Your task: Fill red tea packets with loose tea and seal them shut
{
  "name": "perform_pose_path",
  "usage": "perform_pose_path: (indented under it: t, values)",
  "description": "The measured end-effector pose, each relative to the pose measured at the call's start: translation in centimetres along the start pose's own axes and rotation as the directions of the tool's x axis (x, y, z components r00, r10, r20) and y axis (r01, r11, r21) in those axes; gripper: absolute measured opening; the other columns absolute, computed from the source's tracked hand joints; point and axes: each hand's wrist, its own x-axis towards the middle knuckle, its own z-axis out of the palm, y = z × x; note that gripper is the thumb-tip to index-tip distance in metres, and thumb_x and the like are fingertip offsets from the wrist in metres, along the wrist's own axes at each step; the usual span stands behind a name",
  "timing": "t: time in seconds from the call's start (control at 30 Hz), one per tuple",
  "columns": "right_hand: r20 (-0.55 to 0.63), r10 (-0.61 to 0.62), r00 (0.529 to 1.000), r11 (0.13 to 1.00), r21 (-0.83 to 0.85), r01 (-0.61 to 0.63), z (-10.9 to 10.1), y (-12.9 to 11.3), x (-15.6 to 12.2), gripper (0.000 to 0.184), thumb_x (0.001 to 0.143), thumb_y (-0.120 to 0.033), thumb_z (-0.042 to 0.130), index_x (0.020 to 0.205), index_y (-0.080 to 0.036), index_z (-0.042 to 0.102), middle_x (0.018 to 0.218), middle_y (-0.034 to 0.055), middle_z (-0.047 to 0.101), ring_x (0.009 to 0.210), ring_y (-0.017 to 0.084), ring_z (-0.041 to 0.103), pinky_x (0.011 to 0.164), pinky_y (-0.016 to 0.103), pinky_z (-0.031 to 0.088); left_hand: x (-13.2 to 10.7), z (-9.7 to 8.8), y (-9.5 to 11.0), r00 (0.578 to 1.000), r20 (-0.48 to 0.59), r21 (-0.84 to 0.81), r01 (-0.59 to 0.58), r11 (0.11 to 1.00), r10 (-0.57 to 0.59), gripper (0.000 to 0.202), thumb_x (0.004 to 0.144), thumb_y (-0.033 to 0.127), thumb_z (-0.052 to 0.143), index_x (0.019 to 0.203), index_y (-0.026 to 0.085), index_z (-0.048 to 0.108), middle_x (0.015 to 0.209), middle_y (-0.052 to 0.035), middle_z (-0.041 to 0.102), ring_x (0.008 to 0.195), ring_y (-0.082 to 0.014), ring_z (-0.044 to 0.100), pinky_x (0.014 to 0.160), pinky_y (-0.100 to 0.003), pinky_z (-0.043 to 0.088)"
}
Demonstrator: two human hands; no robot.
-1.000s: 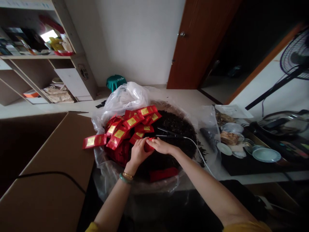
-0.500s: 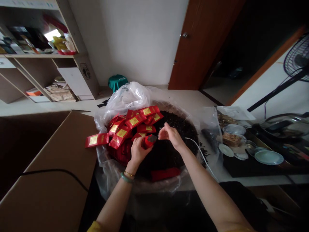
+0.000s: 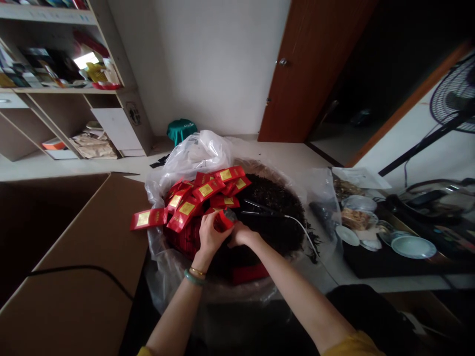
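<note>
My left hand (image 3: 211,236) is closed around a red packet (image 3: 223,221), held upright over the basin, with dark leaf bits showing at its top. My right hand (image 3: 242,234) is curled close against the packet's lower right side; its fingertips are largely hidden. Several red packets with gold labels (image 3: 207,189) lie heaped to the left on a stack of flat red packets (image 3: 181,240). Dark dried leaves (image 3: 276,195) fill the right side. On them rests a black tong-like tool (image 3: 261,213), its arms apart, with a white cord. Another red packet (image 3: 249,273) lies at the near edge.
A clear plastic liner (image 3: 200,148) drapes over the rim. An open cardboard box (image 3: 85,257) stands left. Dishes (image 3: 413,244) and a dark tray (image 3: 365,259) are on the right, with a fan (image 3: 454,94) behind. Beyond are a shelf unit (image 3: 128,118) and a brown door (image 3: 278,89).
My right hand has moved down and left, from above the leaves to the packet's side, uncovering the black tool. My left hand still holds the packet. The view has tilted up slightly.
</note>
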Motion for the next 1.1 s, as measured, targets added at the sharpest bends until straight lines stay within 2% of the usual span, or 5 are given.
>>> perform_pose_path:
  t: [0.5, 0.63, 0.73, 0.9, 1.1]
  values:
    - [-0.111, -0.157, 0.981, 0.984, 0.064, 0.164, 0.3, 1.6, -0.7, 0.049, 0.057, -0.011, 0.069, 0.105, -0.018, 0.061, 0.109, 0.0103, 0.063, 0.095, 0.027, 0.064, 0.073, 0.03, 0.048, 0.1, -0.2, 0.1, 1.0, -0.013, 0.021, -0.014, 1.0, 0.015, 0.047, 0.061, 0.028, 0.079, 0.103, 0.02, 0.059, 0.095, -0.0059, 0.066, 0.089, -0.0222, 0.061, 0.075, -0.035, 0.054]
    - [-0.258, -0.147, 0.955, 0.935, 0.28, 0.22, -1.9, 3.0, -0.9, 0.027, 0.061, -0.013, 0.062, 0.087, -0.019, 0.059, 0.085, 0.0014, 0.064, 0.078, 0.019, 0.064, 0.064, 0.026, 0.049, 0.1, -0.2, 0.2, 1.0, -0.024, 0.04, -0.001, 0.999, 0.002, 0.055, 0.059, 0.029, 0.08, 0.108, 0.019, 0.056, 0.1, -0.0077, 0.065, 0.092, -0.0236, 0.061, 0.078, -0.037, 0.054]
    - [-0.326, -0.042, 0.944, 0.743, 0.621, 0.248, -4.8, 3.5, -1.8, 0.023, 0.06, -0.019, 0.059, 0.082, -0.02, 0.052, 0.066, -0.0063, 0.054, 0.052, 0.012, 0.055, 0.048, 0.025, 0.046, 0.0, -0.2, 0.2, 1.0, -0.031, 0.038, -0.002, 0.999, 0.003, 0.065, 0.061, 0.03, 0.079, 0.118, 0.019, 0.051, 0.105, -0.0089, 0.064, 0.096, -0.0246, 0.061, 0.081, -0.038, 0.053]
    - [-0.35, -0.094, 0.932, 0.475, 0.807, 0.351, -9.3, 2.0, -3.9, 0.03, 0.057, -0.029, 0.066, 0.079, -0.022, 0.046, 0.064, -0.0075, 0.053, 0.054, 0.012, 0.055, 0.046, 0.023, 0.046, -0.2, -0.1, 0.2, 0.999, -0.023, 0.063, -0.036, 0.997, 0.038, 0.078, 0.066, 0.032, 0.077, 0.133, 0.02, 0.039, 0.109, -0.0099, 0.063, 0.1, -0.0258, 0.061, 0.084, -0.039, 0.052]
    - [-0.328, -0.215, 0.92, 0.584, 0.711, 0.391, -9.9, -0.9, -3.9, 0.029, 0.056, -0.025, 0.066, 0.079, -0.02, 0.05, 0.067, -0.0066, 0.053, 0.057, 0.011, 0.053, 0.051, 0.023, 0.046, -0.5, 0.2, 0.2, 0.993, 0.056, 0.147, -0.11, 0.983, 0.103, 0.071, 0.072, 0.032, 0.071, 0.135, 0.025, 0.039, 0.106, -0.0075, 0.059, 0.097, -0.0229, 0.059, 0.077, -0.033, 0.054]
